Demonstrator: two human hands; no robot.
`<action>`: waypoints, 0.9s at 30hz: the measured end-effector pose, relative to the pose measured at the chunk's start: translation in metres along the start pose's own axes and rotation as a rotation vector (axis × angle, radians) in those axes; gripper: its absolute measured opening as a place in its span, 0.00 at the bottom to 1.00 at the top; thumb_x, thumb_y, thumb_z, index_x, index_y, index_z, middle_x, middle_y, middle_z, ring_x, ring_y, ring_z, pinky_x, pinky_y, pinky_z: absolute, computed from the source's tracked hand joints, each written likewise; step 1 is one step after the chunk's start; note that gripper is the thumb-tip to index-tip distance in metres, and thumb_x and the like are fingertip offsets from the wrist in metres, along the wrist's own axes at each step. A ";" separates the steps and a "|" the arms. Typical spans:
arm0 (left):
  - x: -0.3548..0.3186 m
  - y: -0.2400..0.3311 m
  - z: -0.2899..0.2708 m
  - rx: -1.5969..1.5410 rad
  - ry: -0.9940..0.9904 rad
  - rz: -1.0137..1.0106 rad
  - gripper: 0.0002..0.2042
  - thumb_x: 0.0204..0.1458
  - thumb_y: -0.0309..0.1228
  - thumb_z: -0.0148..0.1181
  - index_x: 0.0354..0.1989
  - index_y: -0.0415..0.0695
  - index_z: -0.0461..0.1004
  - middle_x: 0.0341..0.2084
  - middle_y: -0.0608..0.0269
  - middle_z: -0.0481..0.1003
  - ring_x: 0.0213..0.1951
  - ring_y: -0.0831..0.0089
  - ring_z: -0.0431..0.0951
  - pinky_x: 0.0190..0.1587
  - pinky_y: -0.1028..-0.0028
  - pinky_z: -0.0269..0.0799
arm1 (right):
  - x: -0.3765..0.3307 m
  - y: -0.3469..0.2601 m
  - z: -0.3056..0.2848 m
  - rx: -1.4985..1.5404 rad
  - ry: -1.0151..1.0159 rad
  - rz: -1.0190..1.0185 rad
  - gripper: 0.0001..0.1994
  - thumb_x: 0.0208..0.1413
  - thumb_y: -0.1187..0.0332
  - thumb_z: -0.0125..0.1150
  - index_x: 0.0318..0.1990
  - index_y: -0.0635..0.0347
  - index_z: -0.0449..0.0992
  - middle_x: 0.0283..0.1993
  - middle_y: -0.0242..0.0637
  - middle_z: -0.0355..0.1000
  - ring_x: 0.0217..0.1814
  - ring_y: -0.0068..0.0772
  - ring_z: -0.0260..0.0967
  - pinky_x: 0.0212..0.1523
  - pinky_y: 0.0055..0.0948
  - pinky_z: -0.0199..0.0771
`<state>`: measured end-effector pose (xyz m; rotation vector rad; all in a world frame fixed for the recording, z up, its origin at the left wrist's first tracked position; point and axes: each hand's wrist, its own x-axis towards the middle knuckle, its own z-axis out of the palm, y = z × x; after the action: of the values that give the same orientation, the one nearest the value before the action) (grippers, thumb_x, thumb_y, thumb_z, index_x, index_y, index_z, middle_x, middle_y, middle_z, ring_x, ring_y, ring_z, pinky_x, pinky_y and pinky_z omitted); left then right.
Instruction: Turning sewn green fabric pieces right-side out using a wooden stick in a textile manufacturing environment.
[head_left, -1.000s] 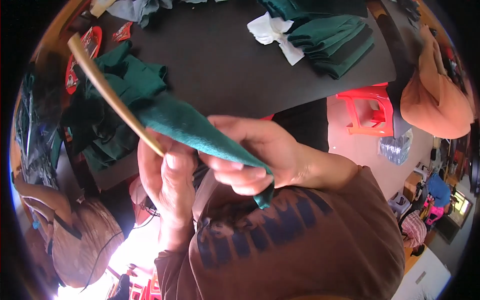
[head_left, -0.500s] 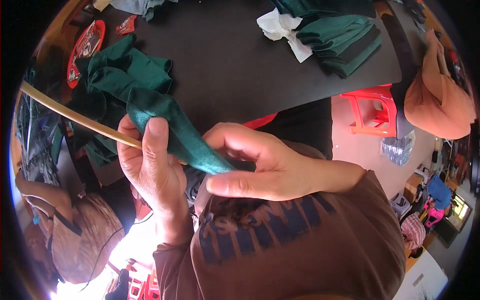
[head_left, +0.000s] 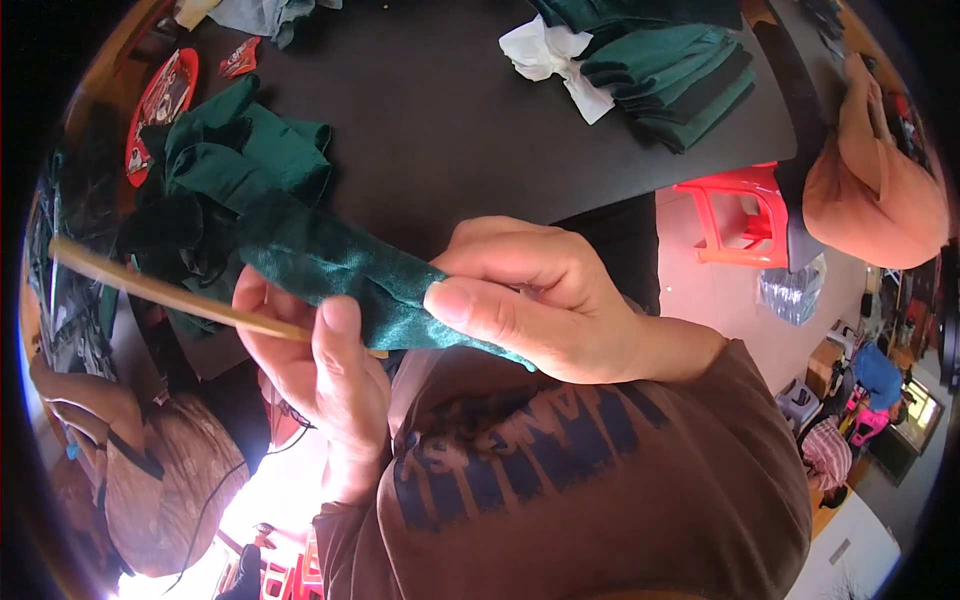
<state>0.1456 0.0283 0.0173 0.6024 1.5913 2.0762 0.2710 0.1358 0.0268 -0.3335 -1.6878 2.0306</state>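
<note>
Green velvet, dark and creased, made up the narrow tapering strip (head_left: 375, 295) that the right hand (head_left: 565, 305) clamped under its thumb, in front of the person's brown T-shirt (head_left: 620, 480). Beside it, the left hand (head_left: 335, 370) pinched a slim, pale-tan, slightly curved stick (head_left: 180, 298) between thumb and fingers, the long end pointing leftward; whether those fingers also gripped the velvet could not be told. The two hands were apart, with the strip reaching between them. Beyond, a matte black table (head_left: 430, 120) bore a rumpled pile of green velvet pieces (head_left: 245, 150) at left and, at right, a crumpled white bow-shaped piece (head_left: 550, 60) touching a folded green velvet stack (head_left: 680, 85).
</note>
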 end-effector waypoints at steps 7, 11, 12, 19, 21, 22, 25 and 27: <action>-0.007 0.005 -0.014 -0.003 -0.181 0.009 0.24 0.46 0.28 0.59 0.51 0.40 0.57 0.30 0.65 0.64 0.25 0.84 0.62 0.23 0.84 0.58 | -0.002 0.001 0.004 0.021 0.207 0.009 0.06 0.52 0.72 0.59 0.30 0.67 0.72 0.23 0.31 0.64 0.23 0.15 0.58 0.21 0.19 0.56; -0.009 0.010 -0.004 0.060 -0.309 -0.268 0.17 0.48 0.26 0.57 0.45 0.37 0.63 0.32 0.66 0.68 0.31 0.84 0.66 0.36 0.85 0.61 | -0.001 0.004 0.000 -0.123 0.109 -0.061 0.06 0.51 0.73 0.58 0.31 0.67 0.72 0.25 0.33 0.65 0.23 0.17 0.60 0.21 0.19 0.57; -0.008 0.011 -0.001 0.054 -0.309 -0.312 0.16 0.48 0.26 0.57 0.46 0.37 0.64 0.33 0.66 0.68 0.32 0.83 0.67 0.35 0.85 0.61 | -0.002 0.004 0.001 -0.149 0.095 -0.106 0.04 0.50 0.75 0.57 0.32 0.68 0.72 0.27 0.35 0.66 0.24 0.19 0.60 0.23 0.20 0.58; -0.003 0.002 -0.007 0.250 -0.356 -0.063 0.06 0.45 0.21 0.54 0.33 0.36 0.71 0.27 0.62 0.71 0.27 0.79 0.68 0.30 0.82 0.62 | 0.003 0.013 -0.004 -0.427 0.074 -0.403 0.06 0.43 0.77 0.59 0.32 0.64 0.73 0.29 0.38 0.68 0.26 0.36 0.65 0.27 0.29 0.63; -0.001 0.000 -0.012 0.316 -0.392 0.005 0.07 0.43 0.21 0.54 0.32 0.37 0.71 0.26 0.61 0.71 0.26 0.78 0.68 0.29 0.81 0.62 | 0.002 0.013 -0.006 -0.440 0.043 -0.433 0.06 0.44 0.78 0.57 0.33 0.67 0.73 0.30 0.39 0.69 0.26 0.32 0.64 0.27 0.27 0.62; -0.001 -0.001 -0.014 0.324 -0.372 0.045 0.06 0.42 0.21 0.55 0.31 0.37 0.71 0.25 0.60 0.71 0.25 0.76 0.68 0.28 0.80 0.62 | 0.002 0.011 -0.006 -0.453 0.039 -0.415 0.05 0.44 0.78 0.57 0.31 0.67 0.73 0.30 0.39 0.69 0.25 0.32 0.64 0.26 0.26 0.61; -0.002 -0.004 -0.013 0.340 -0.329 0.125 0.06 0.40 0.21 0.56 0.29 0.38 0.71 0.23 0.58 0.72 0.24 0.73 0.69 0.27 0.78 0.63 | 0.000 0.007 -0.009 -0.378 0.007 -0.274 0.03 0.44 0.78 0.56 0.29 0.66 0.72 0.29 0.39 0.68 0.25 0.30 0.63 0.27 0.25 0.61; -0.002 -0.005 -0.012 0.348 -0.308 0.164 0.06 0.39 0.22 0.56 0.28 0.38 0.71 0.23 0.58 0.72 0.23 0.72 0.69 0.27 0.77 0.63 | -0.001 0.011 -0.009 -0.184 0.006 -0.126 0.02 0.46 0.77 0.55 0.27 0.66 0.71 0.28 0.38 0.67 0.27 0.27 0.63 0.29 0.24 0.60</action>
<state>0.1400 0.0187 0.0098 1.1479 1.7728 1.7147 0.2736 0.1420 0.0141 -0.2863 -1.8488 1.7875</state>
